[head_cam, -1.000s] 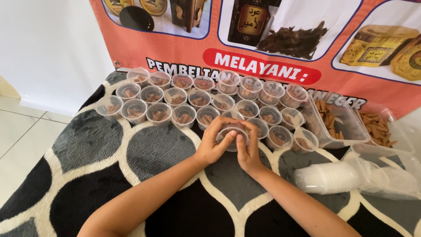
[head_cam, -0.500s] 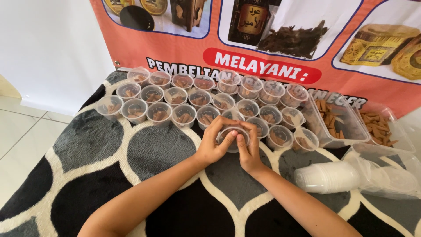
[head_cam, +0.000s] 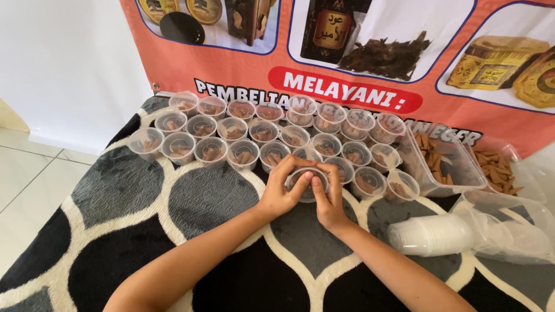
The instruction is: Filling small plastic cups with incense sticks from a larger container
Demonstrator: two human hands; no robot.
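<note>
Both my hands wrap one small clear plastic cup (head_cam: 307, 180) holding brown pieces, resting on the black, grey and white rug (head_cam: 133, 231). My left hand (head_cam: 281, 190) grips its left side, thumb over the lid. My right hand (head_cam: 328, 196) holds its right side, thumb pressing on top. Rows of several similar lidded cups (head_cam: 243, 132) with brown pieces stand just beyond the hands.
A clear tub of brown sticks (head_cam: 440, 159) and a second one (head_cam: 497, 164) sit at the right. A stack of empty cups in a plastic bag (head_cam: 445, 234) lies on the rug right of my forearm. An orange banner (head_cam: 370, 63) stands behind; tiled floor (head_cam: 29, 173) at left.
</note>
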